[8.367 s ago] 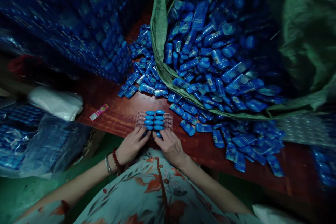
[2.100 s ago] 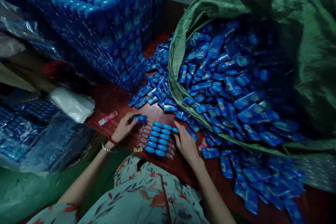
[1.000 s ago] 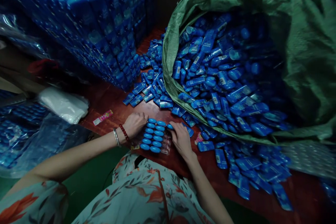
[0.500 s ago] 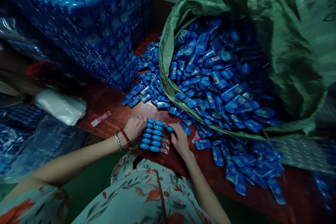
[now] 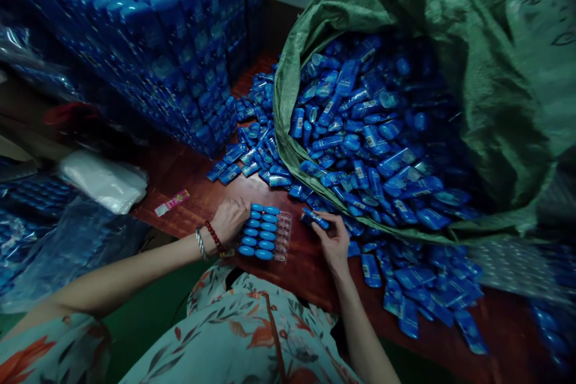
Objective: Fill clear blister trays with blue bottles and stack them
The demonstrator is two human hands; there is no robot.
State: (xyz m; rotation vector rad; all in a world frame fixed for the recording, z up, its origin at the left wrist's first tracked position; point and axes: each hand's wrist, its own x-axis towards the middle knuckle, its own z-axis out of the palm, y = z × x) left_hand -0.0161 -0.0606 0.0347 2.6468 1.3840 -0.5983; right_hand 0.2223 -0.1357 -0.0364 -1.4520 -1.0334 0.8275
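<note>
My right hand (image 5: 335,240) pinches a small blue labelled bottle (image 5: 315,218) just above the red-brown table, a little to the right of a clear plastic tray (image 5: 282,239). Two columns of glossy blue rounded ends (image 5: 266,236) stand upright in that tray. The column of cavities at its right side is empty. At the tray's upper left edge rests my left hand (image 5: 231,219), fingers curled in. Whatever those fingers hold, if anything, is hidden from view.
A large green woven sack (image 5: 288,30) lies open, spilling many blue bottles (image 5: 369,138) onto the table (image 5: 198,168). Tall wrapped blue stacks (image 5: 180,48) stand at the back left. Folded clear plastic (image 5: 103,180), a pink wrapper (image 5: 172,203) and more clear trays (image 5: 522,267) lie around.
My right hand has moved right, from over the tray's right side to beside it, with a blue bottle in its fingers in both frames. My left hand has hardly moved.
</note>
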